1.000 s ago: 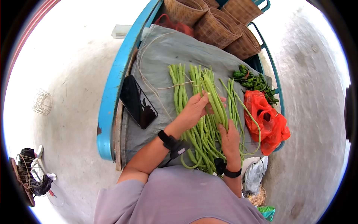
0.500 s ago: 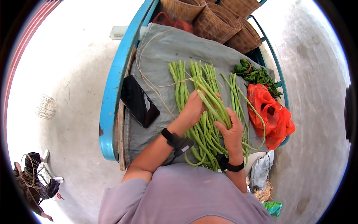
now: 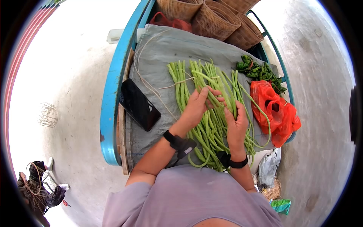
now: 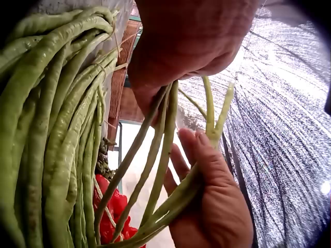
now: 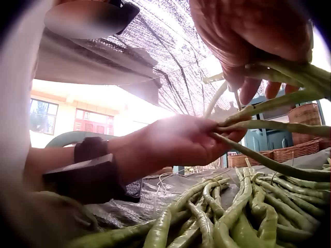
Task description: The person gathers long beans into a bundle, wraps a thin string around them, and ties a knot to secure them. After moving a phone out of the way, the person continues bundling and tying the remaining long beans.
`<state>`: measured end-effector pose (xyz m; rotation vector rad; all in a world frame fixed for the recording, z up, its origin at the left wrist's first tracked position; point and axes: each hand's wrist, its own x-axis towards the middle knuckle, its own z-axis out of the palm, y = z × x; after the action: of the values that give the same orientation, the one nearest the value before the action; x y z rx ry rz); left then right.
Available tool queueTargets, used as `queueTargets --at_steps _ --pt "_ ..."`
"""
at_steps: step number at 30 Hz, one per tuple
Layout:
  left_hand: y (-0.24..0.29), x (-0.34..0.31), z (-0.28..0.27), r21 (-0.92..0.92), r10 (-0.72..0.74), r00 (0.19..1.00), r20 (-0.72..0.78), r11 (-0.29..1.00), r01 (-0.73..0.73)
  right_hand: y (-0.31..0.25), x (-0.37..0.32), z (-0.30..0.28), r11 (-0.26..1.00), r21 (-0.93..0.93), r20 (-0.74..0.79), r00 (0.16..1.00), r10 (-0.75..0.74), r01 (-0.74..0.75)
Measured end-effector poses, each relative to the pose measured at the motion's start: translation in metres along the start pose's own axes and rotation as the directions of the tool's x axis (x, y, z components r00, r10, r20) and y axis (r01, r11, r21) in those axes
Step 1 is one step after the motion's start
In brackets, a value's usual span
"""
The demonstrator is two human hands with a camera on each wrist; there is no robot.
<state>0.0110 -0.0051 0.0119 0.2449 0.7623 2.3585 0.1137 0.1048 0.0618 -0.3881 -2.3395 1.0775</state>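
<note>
My left hand [image 3: 196,108] pinches the ends of a few long green beans [image 4: 164,134] between thumb and fingers. Facing it, my right hand [image 3: 236,126] holds more long beans [image 5: 295,72] across its fingers, with the thumb laid against them. Both hands are over the bundles lying on the grey cloth. A bundle of long beans [image 3: 181,85] at the left has a thin tie round its upper part. Close to its right lie more long beans [image 3: 208,132], partly hidden by the hands, and a looser group [image 3: 247,102] sits farther right.
A black phone [image 3: 140,106] lies at the left of the grey cloth [image 3: 166,45]. To the right are dark leafy greens [image 3: 261,73] and a red plastic bag [image 3: 272,109]. Wicker baskets [image 3: 215,20] stand at the back, and a blue metal rail [image 3: 113,109] runs along the left side.
The beans held together in both hands are now parted between them, some in the left fingers and the others in the right hand. The right hand has shifted slightly right.
</note>
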Motion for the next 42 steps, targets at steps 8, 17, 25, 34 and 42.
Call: queueTargets --at_steps 8,17,25,34,42 --pt "-0.007 0.000 -0.004 -0.006 0.002 1.000 -0.006 1.000 -0.002 0.001 0.005 0.005 0.970 0.160 0.091 0.982 0.167 -0.180" --pt "-0.011 0.003 0.000 0.001 0.020 1.000 0.010 1.000 -0.020 -0.011 0.007 0.020 0.991 0.026 0.042 0.991 0.129 -0.131" --pt "-0.005 -0.002 0.008 0.005 0.037 0.998 0.051 0.999 -0.037 -0.017 0.008 0.021 0.991 -0.107 0.092 0.991 0.096 -0.086" --pt "-0.017 0.006 -0.008 -0.084 0.002 0.994 -0.111 0.996 -0.012 -0.014 0.003 0.018 0.948 -0.303 -0.014 0.994 -0.110 0.101" --pt "-0.007 0.006 -0.005 -0.219 0.068 0.986 -0.150 0.971 -0.100 -0.019 -0.005 0.009 0.878 -0.465 0.020 0.993 -0.116 0.112"
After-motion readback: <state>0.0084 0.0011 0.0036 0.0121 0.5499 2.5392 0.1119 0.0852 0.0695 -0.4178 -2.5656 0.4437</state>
